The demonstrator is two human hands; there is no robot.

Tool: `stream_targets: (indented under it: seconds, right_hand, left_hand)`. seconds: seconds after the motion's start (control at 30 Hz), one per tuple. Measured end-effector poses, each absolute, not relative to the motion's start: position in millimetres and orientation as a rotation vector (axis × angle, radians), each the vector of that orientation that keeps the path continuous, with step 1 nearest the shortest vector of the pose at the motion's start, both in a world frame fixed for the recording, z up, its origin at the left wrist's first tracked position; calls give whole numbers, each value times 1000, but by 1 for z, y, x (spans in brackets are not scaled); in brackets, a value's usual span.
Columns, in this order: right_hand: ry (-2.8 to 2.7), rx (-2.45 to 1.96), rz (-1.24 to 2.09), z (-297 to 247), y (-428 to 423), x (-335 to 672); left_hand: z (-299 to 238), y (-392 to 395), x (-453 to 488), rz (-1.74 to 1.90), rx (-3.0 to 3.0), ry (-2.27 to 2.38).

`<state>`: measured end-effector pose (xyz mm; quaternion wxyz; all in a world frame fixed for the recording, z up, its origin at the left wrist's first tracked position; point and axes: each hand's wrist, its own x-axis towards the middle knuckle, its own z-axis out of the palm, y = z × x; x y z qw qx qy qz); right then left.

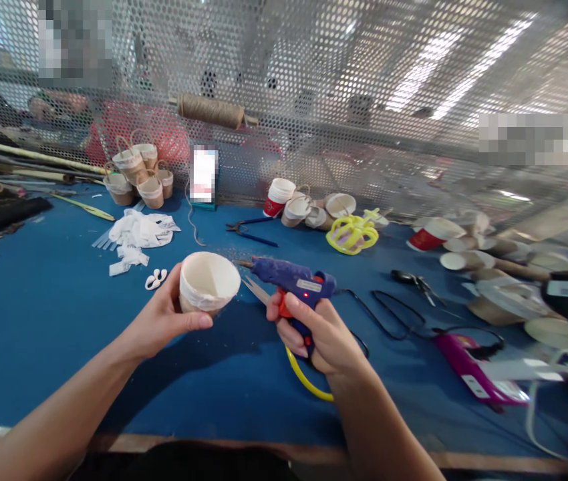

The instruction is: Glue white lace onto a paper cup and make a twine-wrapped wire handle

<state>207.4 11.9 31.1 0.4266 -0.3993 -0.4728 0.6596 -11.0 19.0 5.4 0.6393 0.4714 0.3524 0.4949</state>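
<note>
My left hand is closed around a small paper cup wrapped in white strip, its open mouth tilted toward me. My right hand grips a blue hot glue gun with an orange trigger and a lit red light. The gun's nozzle points left, close to the cup's right side. A yellow cord hangs from the gun below my right hand. Both hands hover above the blue table.
White strip scraps lie at the left. Small handled cup baskets stand at the back left, more cups and a yellow plastic crown at the back middle. Scissors, a purple glue gun and cardboard pieces lie right. A perforated metal screen closes the back.
</note>
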Motion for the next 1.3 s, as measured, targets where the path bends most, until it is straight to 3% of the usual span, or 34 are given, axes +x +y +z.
stream_targets:
  seconds: [0.27,0.73,1.3]
  right_hand:
    - [-1154,-985,1695,26,9,200]
    - [-1615,-1285,1320,39,10,217]
    - [-1324,-1015,1688,32,14,219]
  left_hand:
    - [0,19,-9,1146,1028,746]
    - [9,22,-10,1104,1359,981]
    - [6,19,-18,928,996,646]
